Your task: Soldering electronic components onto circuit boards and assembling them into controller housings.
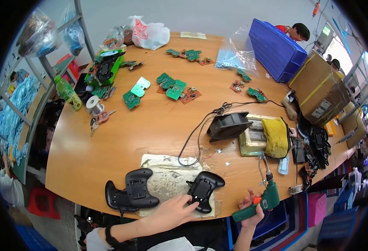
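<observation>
A black game controller (207, 184) is lying back-up over the right side of a worn, pale sheet (167, 179) at the near edge of the table (129, 129), its rear recess facing the ceiling. The person's left hand (175, 211) is resting its fingertips on the lower left of that recess, loosely bent, and I cannot tell whether they are pinching anything small. The right hand (254, 211) is gripping a green soldering gun (269, 196) just off to the right, its metal tip pointing away toward a yellow cloth (276, 136). To my eye, the person is positioning the controller for soldering; the next move seems to call for steadying it and swinging the tip round to it, clear of the fingers. Two more controllers (138, 188) are lying overlapped at the left of the sheet. Beyond, a black fan (228, 125) is standing with its cord looping across the wood, and green circuit boards (175, 88) are lying scattered farther back. A solder spool (94, 105) and a green bottle (69, 94) are standing on the left. At the far right, a blue crate (276, 50) is leaning near a cardboard box (320, 90), and a co-worker (295, 32) is bending behind it.
</observation>
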Motion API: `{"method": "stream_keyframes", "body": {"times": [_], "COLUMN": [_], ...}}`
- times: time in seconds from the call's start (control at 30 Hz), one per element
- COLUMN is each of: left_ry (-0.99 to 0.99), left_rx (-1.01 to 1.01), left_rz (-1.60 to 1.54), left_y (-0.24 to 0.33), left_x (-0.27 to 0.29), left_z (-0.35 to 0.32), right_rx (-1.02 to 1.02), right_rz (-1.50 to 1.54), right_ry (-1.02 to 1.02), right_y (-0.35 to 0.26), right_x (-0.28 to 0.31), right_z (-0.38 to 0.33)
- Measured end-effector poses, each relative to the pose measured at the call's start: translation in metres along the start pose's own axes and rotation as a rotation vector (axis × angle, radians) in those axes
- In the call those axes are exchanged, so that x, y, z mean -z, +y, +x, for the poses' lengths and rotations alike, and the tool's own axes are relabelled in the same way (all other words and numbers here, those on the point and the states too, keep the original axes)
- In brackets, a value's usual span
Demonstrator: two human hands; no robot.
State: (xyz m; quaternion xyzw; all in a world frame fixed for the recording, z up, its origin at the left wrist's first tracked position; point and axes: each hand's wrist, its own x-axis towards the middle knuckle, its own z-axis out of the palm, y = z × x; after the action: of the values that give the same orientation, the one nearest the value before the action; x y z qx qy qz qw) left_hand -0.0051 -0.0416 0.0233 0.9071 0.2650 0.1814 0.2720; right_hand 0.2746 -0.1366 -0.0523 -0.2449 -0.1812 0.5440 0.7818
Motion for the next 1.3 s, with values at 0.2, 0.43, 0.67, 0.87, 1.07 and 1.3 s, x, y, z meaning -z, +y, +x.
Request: {"method": "stream_keyframes", "body": {"times": [0.2,0.43,0.67,0.87,1.07,1.3], "left_ry": [-0.036,0.035,-0.215,-0.322,-0.066,-0.649], "left_rx": [0.121,-0.286,-0.299,-0.182,-0.007,0.365], "left_rz": [0.108,0.369,0.386,0.378,0.326,0.261], "left_y": [-0.076,-0.19,-0.189,-0.207,-0.237,-0.237], "left_x": [0.112,0.126,0.007,-0.021,0.01,0.125], "left_z": [0.082,0.34,0.519,0.553,0.469,0.375], "right_rx": [0.103,0.184,0.199,0.122,0.058,0.074], "right_rz": [0.02,0.21,0.198,0.142,0.111,0.087], "right_ry": [0.14,0.033,0.222,0.282,0.339,0.28], "right_y": [-0.028,-0.042,-0.026,-0.023,-0.031,-0.037], "right_x": [0.017,0.061,0.039,0.031,0.028,0.034], "right_z": [-0.002,-0.001,-0.007,-0.001,0.009,0.003]}}
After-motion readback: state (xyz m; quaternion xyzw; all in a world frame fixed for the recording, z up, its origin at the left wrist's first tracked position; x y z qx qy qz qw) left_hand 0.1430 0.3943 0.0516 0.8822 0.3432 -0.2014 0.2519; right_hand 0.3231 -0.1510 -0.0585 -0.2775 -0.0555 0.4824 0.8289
